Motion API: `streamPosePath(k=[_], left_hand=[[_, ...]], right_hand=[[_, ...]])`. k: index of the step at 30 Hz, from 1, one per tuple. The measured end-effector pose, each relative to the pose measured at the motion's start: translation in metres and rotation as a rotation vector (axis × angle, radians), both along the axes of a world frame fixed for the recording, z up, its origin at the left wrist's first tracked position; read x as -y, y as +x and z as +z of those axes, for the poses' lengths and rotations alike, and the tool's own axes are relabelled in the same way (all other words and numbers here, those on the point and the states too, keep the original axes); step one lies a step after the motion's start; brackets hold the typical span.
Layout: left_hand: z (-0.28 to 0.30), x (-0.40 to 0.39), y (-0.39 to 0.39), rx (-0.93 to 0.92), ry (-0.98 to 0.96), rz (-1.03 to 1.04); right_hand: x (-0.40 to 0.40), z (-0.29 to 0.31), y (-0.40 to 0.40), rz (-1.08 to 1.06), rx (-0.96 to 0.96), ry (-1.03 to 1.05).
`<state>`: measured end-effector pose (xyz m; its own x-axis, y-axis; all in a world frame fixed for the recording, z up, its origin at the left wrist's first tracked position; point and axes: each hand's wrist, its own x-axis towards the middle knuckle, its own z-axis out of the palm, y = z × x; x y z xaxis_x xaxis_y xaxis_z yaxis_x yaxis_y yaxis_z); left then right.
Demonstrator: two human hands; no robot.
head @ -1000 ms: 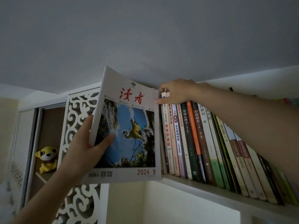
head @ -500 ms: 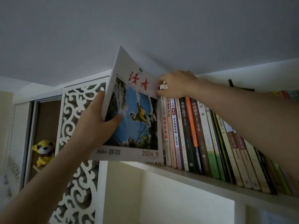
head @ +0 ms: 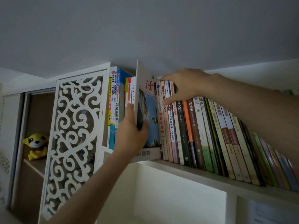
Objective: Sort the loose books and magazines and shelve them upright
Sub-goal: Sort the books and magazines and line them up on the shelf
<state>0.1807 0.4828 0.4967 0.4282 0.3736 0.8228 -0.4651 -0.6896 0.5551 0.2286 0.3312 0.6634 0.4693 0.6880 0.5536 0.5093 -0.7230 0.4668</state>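
Note:
A thin magazine (head: 149,101) with a white cover, red characters and a bird photo stands almost upright, its spine partly inside the gap on the white shelf (head: 202,174). My left hand (head: 131,133) grips its lower outer edge, thumb on the cover. My right hand (head: 182,85) curls over the tops of the upright books (head: 186,131) just right of the gap, holding them back. That row leans rightward along the shelf. Another short group of upright books (head: 116,109) stands left of the magazine.
A white cut-out scroll panel (head: 76,131) closes the shelf's left end. Behind it a yellow plush toy (head: 36,145) sits in a brown cubby. The ceiling hangs close above the book tops. A white recess (head: 178,199) opens below the shelf.
The magazine has turned from facing me to nearly edge-on and slid into the gap between the books. My left hand followed it rightward; my right hand has settled lower over the book tops.

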Motion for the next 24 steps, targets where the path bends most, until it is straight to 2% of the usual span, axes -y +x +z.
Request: streamPosePath(k=[4,9,13,16,20,24], left_hand=[[-0.008,0.015,0.013,0.037,-0.082,-0.091],[-0.022,-0.018,-0.007,0.005,-0.176,-0.453],[-0.030,-0.023,-0.016,0.020,0.034,-0.362],[-0.031,-0.015,-0.003,0.067,0.038,-0.257],[-0.025,-0.001,0.014,-0.019,0.081,-0.163],[-0.020,-0.005,0.014,-0.065,0.120,-0.185]], right_hand=[[0.003,-0.001,-0.012,-0.009,-0.036,-0.005],[0.007,-0.001,-0.008,-0.022,-0.038,0.004],[0.005,0.001,-0.007,-0.022,-0.065,0.026],[0.004,0.000,-0.007,-0.022,-0.070,0.037],[0.005,0.001,-0.007,-0.012,-0.077,0.039],[0.006,0.000,-0.007,-0.018,-0.060,0.031]])
